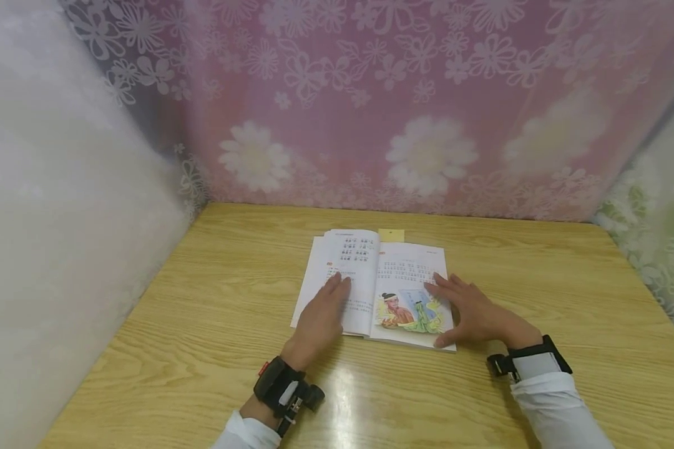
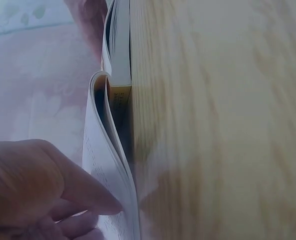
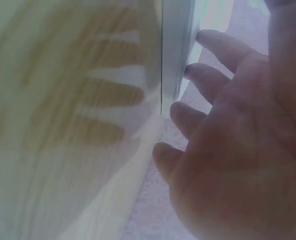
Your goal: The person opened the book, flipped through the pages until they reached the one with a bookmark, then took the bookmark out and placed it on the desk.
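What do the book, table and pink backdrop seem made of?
Book: paper, mostly matte; thin pages bow near the spine.
Table: wood or wood-look laminate, somewhat glossy; streaky grain and a bright glare patch near the front.
Pink backdrop: probably thin fabric or plastic sheet; it hangs with a flower pattern. Finish looks soft, but can't confirm.

Curtained-off nook: floral drapes [image 1: 337, 149], wood-grain table [image 1: 202, 299].

No text is legible: print on the left page [image 1: 365, 265], beyond the left hand [image 1: 318, 317], and on the right page [image 1: 407, 254], left of the right hand [image 1: 475, 312], is too small; on the spine [image 2: 120, 96], past the left hand, blurred.
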Tool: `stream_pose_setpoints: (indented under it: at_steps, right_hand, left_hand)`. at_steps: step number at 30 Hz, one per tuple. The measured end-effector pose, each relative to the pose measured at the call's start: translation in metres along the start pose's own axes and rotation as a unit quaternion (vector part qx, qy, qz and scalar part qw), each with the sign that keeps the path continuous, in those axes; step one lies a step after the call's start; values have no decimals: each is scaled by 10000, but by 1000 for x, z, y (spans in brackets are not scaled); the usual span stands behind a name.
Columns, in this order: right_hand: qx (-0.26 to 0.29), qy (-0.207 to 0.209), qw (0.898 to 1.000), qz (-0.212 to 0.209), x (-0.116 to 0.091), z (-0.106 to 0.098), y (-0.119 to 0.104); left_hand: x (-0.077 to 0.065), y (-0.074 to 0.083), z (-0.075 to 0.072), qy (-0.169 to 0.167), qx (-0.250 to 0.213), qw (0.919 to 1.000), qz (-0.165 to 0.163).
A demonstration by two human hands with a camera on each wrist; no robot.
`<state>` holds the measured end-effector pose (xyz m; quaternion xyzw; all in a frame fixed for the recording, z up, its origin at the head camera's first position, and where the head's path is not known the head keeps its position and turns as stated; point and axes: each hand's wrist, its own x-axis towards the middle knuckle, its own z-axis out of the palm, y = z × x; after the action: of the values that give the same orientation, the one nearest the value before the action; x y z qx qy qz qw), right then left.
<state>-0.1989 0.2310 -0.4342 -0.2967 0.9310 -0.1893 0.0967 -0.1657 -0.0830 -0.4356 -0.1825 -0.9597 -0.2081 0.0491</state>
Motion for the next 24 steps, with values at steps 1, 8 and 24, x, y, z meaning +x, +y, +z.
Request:
stream_pose_setpoints:
  at_steps: [1,8,24]
  right_hand:
    - [-6,-35,10000,8,0,0,0]
    - [-84,54,9995,291,4,-1,0]
    - [-297,1260,9912,273,9,-8,-6]
  left_hand:
    - [0,1,0,-110,-31,9999,-3]
    - [2,2,-1,-527,254,9982,95]
    - [6,27,11,-455,624,9966,-288]
